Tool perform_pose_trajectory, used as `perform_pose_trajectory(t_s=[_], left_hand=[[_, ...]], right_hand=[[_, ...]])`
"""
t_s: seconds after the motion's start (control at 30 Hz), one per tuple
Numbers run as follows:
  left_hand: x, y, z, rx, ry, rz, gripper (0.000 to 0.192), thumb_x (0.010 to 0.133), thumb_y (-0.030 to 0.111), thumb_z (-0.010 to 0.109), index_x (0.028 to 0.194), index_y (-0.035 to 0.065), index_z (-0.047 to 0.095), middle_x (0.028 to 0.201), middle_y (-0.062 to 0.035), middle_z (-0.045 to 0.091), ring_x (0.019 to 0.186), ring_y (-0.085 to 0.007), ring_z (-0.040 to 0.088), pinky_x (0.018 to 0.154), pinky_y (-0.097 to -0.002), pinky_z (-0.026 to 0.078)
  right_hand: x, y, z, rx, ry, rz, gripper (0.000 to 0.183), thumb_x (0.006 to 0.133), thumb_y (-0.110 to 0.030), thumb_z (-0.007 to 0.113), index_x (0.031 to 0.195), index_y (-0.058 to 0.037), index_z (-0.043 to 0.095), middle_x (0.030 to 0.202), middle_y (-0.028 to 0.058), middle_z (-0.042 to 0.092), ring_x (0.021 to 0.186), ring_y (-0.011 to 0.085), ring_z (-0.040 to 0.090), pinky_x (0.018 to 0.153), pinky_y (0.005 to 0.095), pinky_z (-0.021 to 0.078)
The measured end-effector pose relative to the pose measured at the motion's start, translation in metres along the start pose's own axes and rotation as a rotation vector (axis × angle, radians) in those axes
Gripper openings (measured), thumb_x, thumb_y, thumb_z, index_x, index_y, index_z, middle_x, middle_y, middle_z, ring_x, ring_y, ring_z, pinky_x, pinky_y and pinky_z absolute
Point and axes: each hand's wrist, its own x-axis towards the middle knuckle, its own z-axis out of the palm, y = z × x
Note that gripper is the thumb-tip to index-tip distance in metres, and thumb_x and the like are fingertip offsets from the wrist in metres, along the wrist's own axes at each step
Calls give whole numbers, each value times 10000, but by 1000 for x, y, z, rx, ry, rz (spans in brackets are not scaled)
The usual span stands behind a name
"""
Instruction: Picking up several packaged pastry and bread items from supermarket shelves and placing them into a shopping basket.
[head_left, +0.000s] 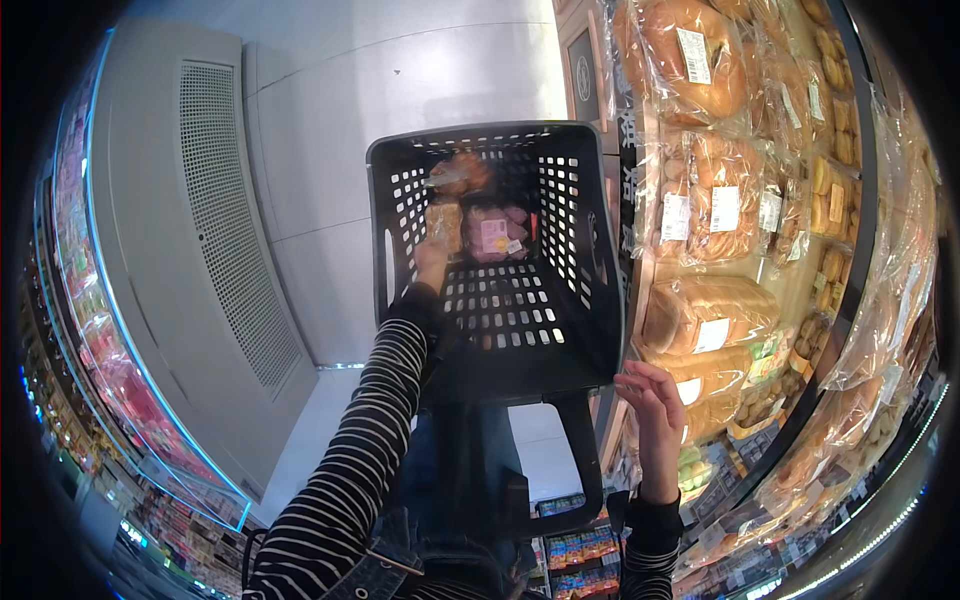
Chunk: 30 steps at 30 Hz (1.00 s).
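Observation:
My left hand (433, 262) reaches down inside a black plastic shopping basket (487, 382), at the near end of a clear-wrapped bread pack (444, 223); the fingers are blurred, and whether they grip it cannot be told. Right of that pack lies a clear pack of pinkish round items (496, 231) with a pink label. A bagged brown bread item (459, 172) rests at the basket's far end. My right hand (651, 394) is by the basket's near right corner, fingers apart and slightly bent, holding nothing, beside the bread shelf.
On the right, a display holds a wrapped sliced loaf (712, 315), large bagged bread (694, 60) and several other packs. A grey cabinet with a perforated vent (232, 225) and a lit case of packaged goods (105, 330) stand left. The basket's dark handle frame (581, 457) is nearest my body.

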Motion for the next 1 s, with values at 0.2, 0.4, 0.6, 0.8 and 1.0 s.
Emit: perform_pose_trajectory(t_s=[0.2, 0.4, 0.6, 0.8, 1.0], left_hand=[[62, -53, 8, 227, -42, -225, 308, 743, 313, 429, 851, 97, 619, 901, -142, 586, 857, -267, 565, 724, -340, 455], [53, -43, 5, 319, -218, -172, 312, 711, 339, 501, 838, 79, 618, 891, -110, 594, 841, -254, 571, 708, -334, 460], [15, -7, -12, 519, -143, 104, 248, 725, 236, 455, 779, 61, 624, 819, -139, 596, 790, -282, 575, 686, -346, 458], [45, -20, -66, -130, 31, -83, 205, 743, 232, 508, 798, 70, 619, 710, -106, 608, 577, -215, 583, 559, -324, 461], [-119, 103, -81, -57, -345, 554, 186, 780, 192, 490, 867, 41, 556, 749, -107, 594, 682, -173, 580, 612, -272, 448]], right_hand=[[2, 1, 13, -11, -34, -8, 236, 788, -73, 427, 1001, 17, 475, 1022, 115, 507, 906, 182, 522, 793, 282, 414], [1, 3, 9, -24, -17, -8, 240, 791, -75, 425, 1006, 19, 475, 1024, 115, 506, 915, 181, 516, 797, 286, 412], [-10, -3, 8, -60, -22, -31, 242, 798, -84, 427, 1011, 20, 474, 1039, 114, 496, 919, 181, 511, 794, 281, 407], [-27, -16, 36, -14, -171, -121, 237, 801, -37, 424, 1029, 16, 462, 1040, 100, 494, 920, 168, 507, 801, 266, 394], [-67, 1, 7, -171, -107, -229, 228, 795, 8, 448, 1020, -10, 474, 981, 74, 512, 901, 138, 510, 793, 243, 396]])
